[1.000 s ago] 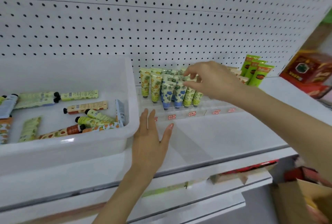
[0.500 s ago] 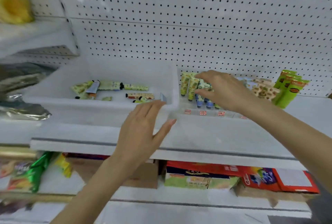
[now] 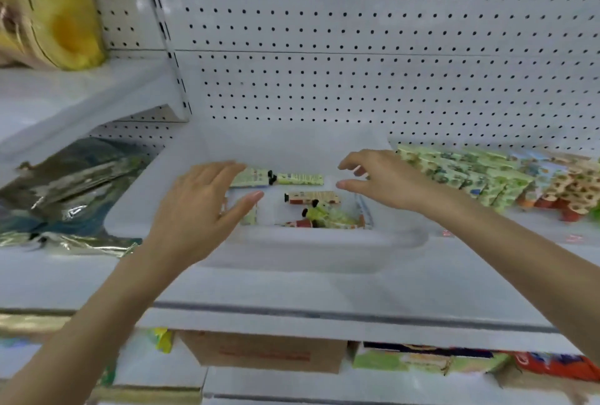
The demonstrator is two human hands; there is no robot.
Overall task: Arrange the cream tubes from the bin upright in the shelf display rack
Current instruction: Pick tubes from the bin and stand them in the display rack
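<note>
A white plastic bin (image 3: 318, 242) sits on the middle shelf and holds several cream tubes (image 3: 300, 179) lying flat, some yellow-green, one orange and white (image 3: 313, 198). My left hand (image 3: 201, 206) hovers over the bin's left half, fingers spread, holding nothing. Over the bin's right half my right hand (image 3: 383, 182) is open with curled fingers and is empty too. To the right of the bin, upright tubes (image 3: 467, 177) stand in the display rack, blurred by motion.
A white pegboard (image 3: 357, 63) backs the shelf. Silvery foil packs (image 3: 65, 196) lie left of the bin, yellow bags (image 3: 48, 8) on the upper left shelf. Cardboard boxes (image 3: 266, 352) and colourful packs sit on the lower shelf.
My right hand has left the rack's tubes and moved left over the bin. My left hand rose from the shelf edge to above the bin. The view swung left.
</note>
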